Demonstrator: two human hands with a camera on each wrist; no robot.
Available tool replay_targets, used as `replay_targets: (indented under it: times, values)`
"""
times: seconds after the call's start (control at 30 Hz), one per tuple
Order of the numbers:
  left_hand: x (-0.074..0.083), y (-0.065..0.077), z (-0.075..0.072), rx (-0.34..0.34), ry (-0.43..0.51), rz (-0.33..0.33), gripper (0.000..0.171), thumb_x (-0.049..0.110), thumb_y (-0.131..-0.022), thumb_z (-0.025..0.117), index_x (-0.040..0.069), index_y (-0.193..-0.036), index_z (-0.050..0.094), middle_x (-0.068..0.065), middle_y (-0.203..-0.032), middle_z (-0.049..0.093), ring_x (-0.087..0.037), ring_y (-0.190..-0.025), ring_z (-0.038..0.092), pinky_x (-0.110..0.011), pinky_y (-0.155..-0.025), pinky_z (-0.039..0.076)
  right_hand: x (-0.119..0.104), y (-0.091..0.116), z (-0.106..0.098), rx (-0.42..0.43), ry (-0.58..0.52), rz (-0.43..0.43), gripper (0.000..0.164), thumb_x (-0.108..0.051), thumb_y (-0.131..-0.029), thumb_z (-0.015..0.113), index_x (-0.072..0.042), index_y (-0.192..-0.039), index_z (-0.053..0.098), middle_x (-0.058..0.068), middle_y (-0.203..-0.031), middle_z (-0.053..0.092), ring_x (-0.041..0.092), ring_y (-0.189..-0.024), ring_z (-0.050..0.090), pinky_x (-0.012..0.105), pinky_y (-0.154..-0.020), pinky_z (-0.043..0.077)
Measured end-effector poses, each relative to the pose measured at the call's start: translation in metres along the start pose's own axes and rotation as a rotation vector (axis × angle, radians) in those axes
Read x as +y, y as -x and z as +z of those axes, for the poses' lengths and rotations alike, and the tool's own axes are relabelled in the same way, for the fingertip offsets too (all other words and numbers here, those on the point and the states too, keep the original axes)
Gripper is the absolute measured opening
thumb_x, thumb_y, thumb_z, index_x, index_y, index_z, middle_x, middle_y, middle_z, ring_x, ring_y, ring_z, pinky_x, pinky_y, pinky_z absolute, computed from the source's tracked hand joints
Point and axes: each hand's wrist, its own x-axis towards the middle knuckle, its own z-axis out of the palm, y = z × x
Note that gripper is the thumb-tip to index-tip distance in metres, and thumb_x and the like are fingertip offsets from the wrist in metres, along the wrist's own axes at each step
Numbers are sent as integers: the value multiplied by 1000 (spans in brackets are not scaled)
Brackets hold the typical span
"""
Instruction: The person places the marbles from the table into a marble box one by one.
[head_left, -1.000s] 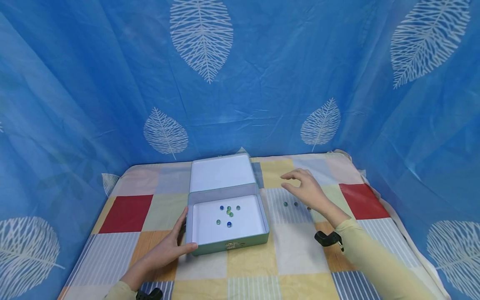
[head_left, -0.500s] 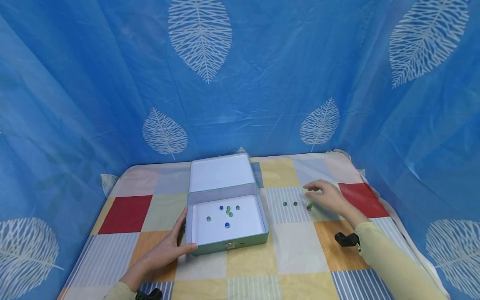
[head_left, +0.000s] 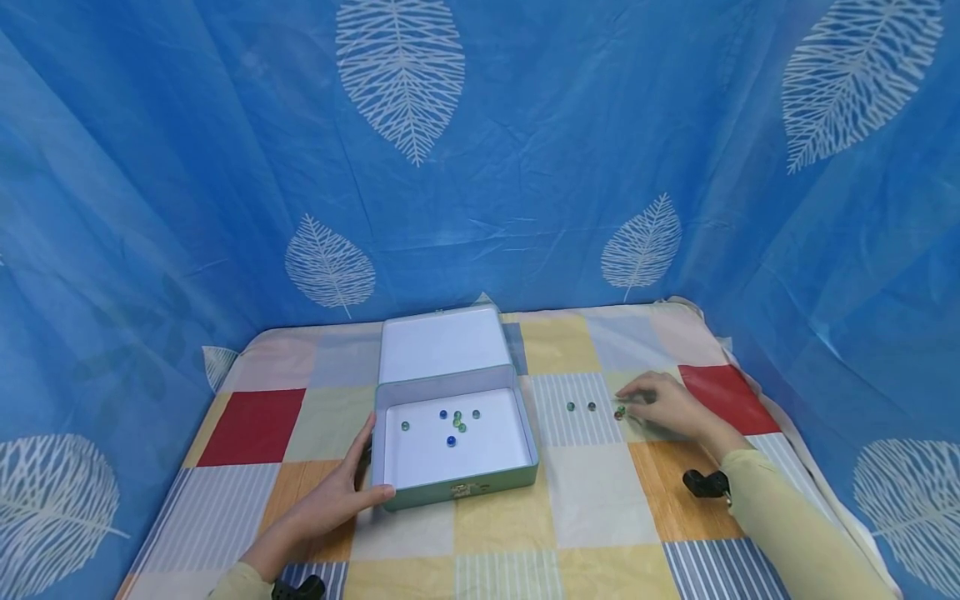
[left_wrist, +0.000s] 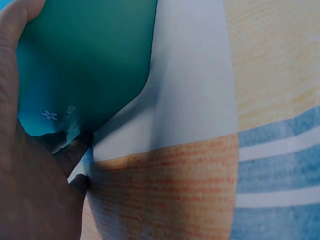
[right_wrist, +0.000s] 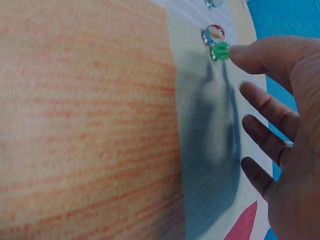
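Note:
A green tin box stands with its lid folded back, several green and blue marbles lying on its white floor. My left hand holds the box's front left corner, thumb on the front wall and fingers along the left side. In the left wrist view those fingers touch the green wall. To the right of the box, my right hand is low over the cloth, fingers spread. Its thumb tip is right at a green marble, which sits against a reddish marble; the index finger is hidden in the right wrist view.
Two more marbles, one greenish and one dark, lie on a striped patch between box and right hand. A patchwork cloth covers the table. Blue curtains with white leaf prints rise behind and at both sides.
My right hand has moved right and down, from above the striped patch to the green and reddish marbles. Inside the box one green marble has rolled left. The left hand stays put.

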Motion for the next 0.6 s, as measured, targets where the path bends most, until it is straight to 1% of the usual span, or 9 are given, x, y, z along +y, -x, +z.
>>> replay_targets:
  times: [0.1,0.2,0.27,0.47,0.6]
  values:
    - [-1,-1,0,-2,1,13,112,44,-91,75,46,-160,-12,-11,-171,-9,-40,-154,-4,-66,-118,7,3,1,0,-6,1,22,20,-17,-90,79,-17,-110,79,3,-114,68,33,-117,51,59,-100,39]
    - [-2,0,-1,-10,23,30,111,41,-92,75,45,-161,-11,-10,-171,-9,-39,-154,-4,-68,-118,7,6,2,2,-11,12,37,20,-20,-89,80,-20,-110,80,2,-114,68,33,-118,49,59,-100,38]
    - [-2,0,-1,-15,38,41,110,38,-93,75,44,-161,-11,-10,-171,-9,-38,-154,-4,-69,-118,7,6,3,3,-14,20,46,20,-21,-89,80,-21,-109,80,3,-115,67,33,-118,47,58,-99,38]
    - [0,1,-1,-16,42,54,110,36,-93,75,43,-162,-10,-11,-171,-9,-40,-154,-4,-68,-118,8,6,2,5,-3,60,34,19,-20,-89,81,-22,-107,81,1,-112,65,29,-111,49,49,-90,42]
    - [0,1,-2,-17,38,58,110,36,-93,75,44,-162,-10,-11,-171,-9,-40,-154,-3,-67,-119,9,7,2,6,-4,86,39,19,-22,-88,82,-25,-107,81,1,-112,64,27,-108,50,47,-87,43]
